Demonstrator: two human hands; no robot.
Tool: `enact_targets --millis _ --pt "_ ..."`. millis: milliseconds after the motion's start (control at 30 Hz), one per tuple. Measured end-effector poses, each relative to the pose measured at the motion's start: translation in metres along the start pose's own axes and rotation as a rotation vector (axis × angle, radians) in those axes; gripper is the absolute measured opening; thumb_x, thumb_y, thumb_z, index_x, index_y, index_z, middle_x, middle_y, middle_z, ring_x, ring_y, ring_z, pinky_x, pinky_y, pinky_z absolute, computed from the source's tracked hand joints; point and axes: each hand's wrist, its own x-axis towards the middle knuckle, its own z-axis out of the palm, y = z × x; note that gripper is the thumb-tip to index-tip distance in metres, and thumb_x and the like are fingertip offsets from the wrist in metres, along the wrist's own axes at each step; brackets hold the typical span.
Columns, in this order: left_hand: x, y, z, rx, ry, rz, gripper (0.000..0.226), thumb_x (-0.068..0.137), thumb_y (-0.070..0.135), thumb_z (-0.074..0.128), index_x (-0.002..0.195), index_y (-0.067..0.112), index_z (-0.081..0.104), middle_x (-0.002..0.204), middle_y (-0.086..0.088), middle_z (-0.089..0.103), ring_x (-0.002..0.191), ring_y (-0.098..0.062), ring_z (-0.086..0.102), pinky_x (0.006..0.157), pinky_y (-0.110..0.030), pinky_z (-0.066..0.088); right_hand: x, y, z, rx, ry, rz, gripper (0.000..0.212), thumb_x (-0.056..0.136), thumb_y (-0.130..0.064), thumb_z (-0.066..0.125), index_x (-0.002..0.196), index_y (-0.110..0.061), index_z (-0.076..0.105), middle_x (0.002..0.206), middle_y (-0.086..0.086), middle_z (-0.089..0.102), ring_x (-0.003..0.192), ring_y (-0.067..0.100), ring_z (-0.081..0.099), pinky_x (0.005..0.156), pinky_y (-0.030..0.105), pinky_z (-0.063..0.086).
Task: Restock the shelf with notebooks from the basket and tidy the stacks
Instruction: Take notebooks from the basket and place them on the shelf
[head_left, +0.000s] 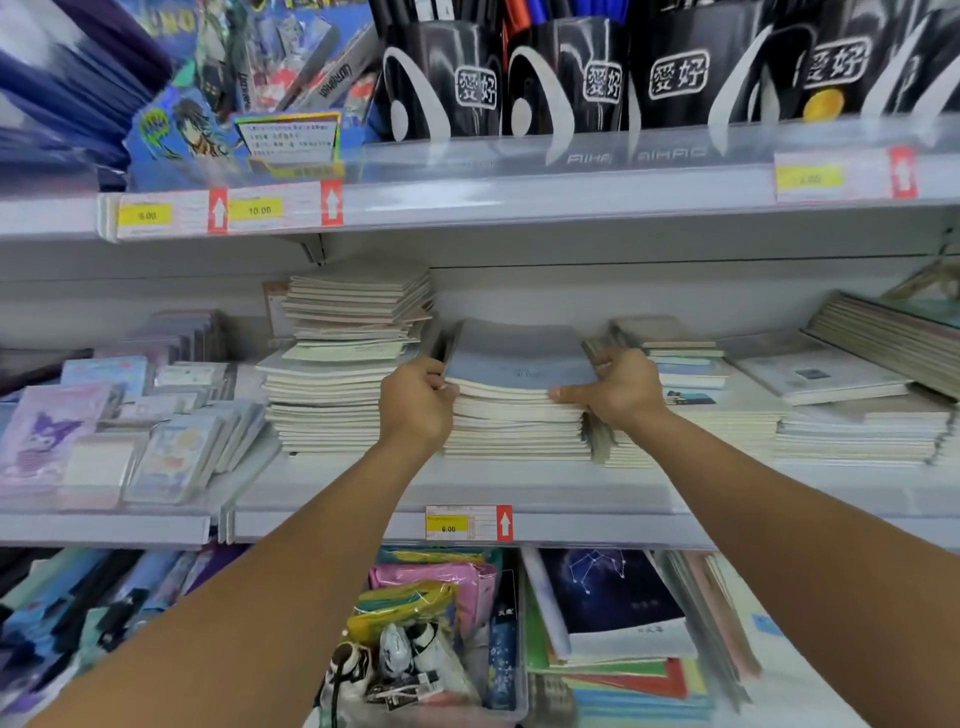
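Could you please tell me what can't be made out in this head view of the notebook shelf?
- Grey notebook: cover print, too small and blurred.
- Left hand grip: fingertips hidden behind the notebook's edge.
- Right hand: most fingers hidden behind the stack.
- Basket: cut off by the bottom edge.
- Price tag: small print unreadable.

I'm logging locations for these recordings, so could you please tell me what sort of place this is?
Most likely a stationery shop aisle: white metal shelves carry yellow price tags, stacks of thin pale-covered notebooks and black pen display boxes.
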Motion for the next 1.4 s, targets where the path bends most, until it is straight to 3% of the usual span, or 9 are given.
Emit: enact_targets --millis 200,367,467,767,867,1033,1167,1267,1400 --pt "-0.111 -0.037 -0.026 -0.320 0.132 0.061 0.014 0.093 0.016 0.062 0.105 0.023 0.063 0.086 0.005 0.065 0.076 -0.007 0.063 0.064 -0.012 0.049 -0.110 0.046 0.069 0.239 0.511 -0.402 0.019 0.089 -0.029 0.072 0.087 -0.018 0.057 0.083 -0.006 0.057 0.065 0.006 0.053 0.064 0.017 0.041" --pt "-0.294 -0.222 -0.012 -0.046 -0.265 -0.628 0.009 0.089 0.022 0.068 0.087 0.029 0.062 0.079 -0.006 0.071 0.073 -0.025 0.069 0.071 -0.043 0.059 -0.263 0.207 0.220 -0.167 -0.637 -0.150 0.026 0.089 -0.027 0.070 0.067 -0.021 0.056 0.066 -0.004 0.058 0.067 0.012 0.057 0.065 0.030 0.047" --pt "-0.394 -0.303 -0.015 0.117 -0.476 -1.110 0.029 0.081 0.020 0.071 0.108 0.014 0.064 0.106 -0.021 0.069 0.096 -0.038 0.067 0.084 -0.050 0.056 -0.330 0.300 0.253 -0.486 -1.119 0.272 0.060 0.077 -0.028 0.083 0.129 -0.011 0.058 0.124 0.009 0.059 0.118 0.024 0.056 0.094 0.028 0.045" --pt "-0.417 -0.334 -0.030 0.325 -0.679 -0.955 0.028 0.086 0.021 0.067 0.112 0.018 0.057 0.087 0.001 0.062 0.082 -0.017 0.057 0.076 -0.024 0.043 -0.352 0.393 0.299 -0.849 -1.063 0.208 0.146 0.048 -0.057 0.091 0.156 -0.015 0.001 0.161 0.007 0.007 0.149 0.030 0.008 0.115 0.050 0.030" --pt "-0.421 -0.336 -0.034 0.339 -0.722 -1.031 0.033 0.085 0.033 0.070 0.111 0.017 0.058 0.100 -0.002 0.060 0.088 -0.019 0.058 0.075 -0.027 0.044 -0.351 0.389 0.308 -0.936 -1.020 0.183 0.135 0.048 -0.055 0.091 0.151 -0.013 0.016 0.154 0.011 0.023 0.144 0.033 0.022 0.110 0.051 0.033" --pt "-0.409 -0.317 -0.031 0.140 -0.644 -1.282 0.047 0.086 0.054 0.063 0.088 0.008 0.054 0.088 -0.011 0.064 0.081 -0.032 0.067 0.067 -0.038 0.059 -0.341 0.337 0.320 -0.853 -1.230 -0.034 0.028 0.077 -0.031 0.078 0.084 -0.011 0.060 0.091 0.008 0.065 0.081 0.026 0.060 0.059 0.029 0.043" --pt "-0.390 -0.298 -0.023 -0.292 -0.393 -1.628 0.069 0.077 0.067 0.063 0.116 0.012 0.046 0.101 -0.018 0.058 0.095 -0.042 0.064 0.052 -0.036 0.055 -0.332 0.219 0.331 -0.505 -1.668 -0.185 0.011 0.089 -0.027 0.066 0.089 -0.016 0.064 0.088 0.007 0.064 0.079 0.024 0.061 0.068 0.040 0.052" --pt "-0.388 -0.297 -0.025 -0.185 -0.157 -1.466 0.041 0.088 0.014 0.053 0.126 0.002 0.044 0.115 -0.028 0.059 0.106 -0.041 0.062 0.065 -0.038 0.059 -0.314 0.174 0.314 -0.073 -1.909 0.382 0.024 0.095 -0.030 0.064 0.108 -0.011 0.067 0.111 0.020 0.066 0.099 0.033 0.068 0.076 0.042 0.059" --pt "-0.390 -0.285 -0.044 0.097 -0.199 -1.089 0.066 0.087 0.000 0.048 0.148 0.014 0.028 0.113 -0.003 0.062 0.090 -0.021 0.058 0.069 -0.029 0.045 -0.293 0.242 0.324 -0.562 -1.421 0.113 0.055 0.086 -0.045 0.072 0.126 -0.009 0.061 0.129 0.015 0.063 0.109 0.028 0.063 0.084 0.031 0.053"
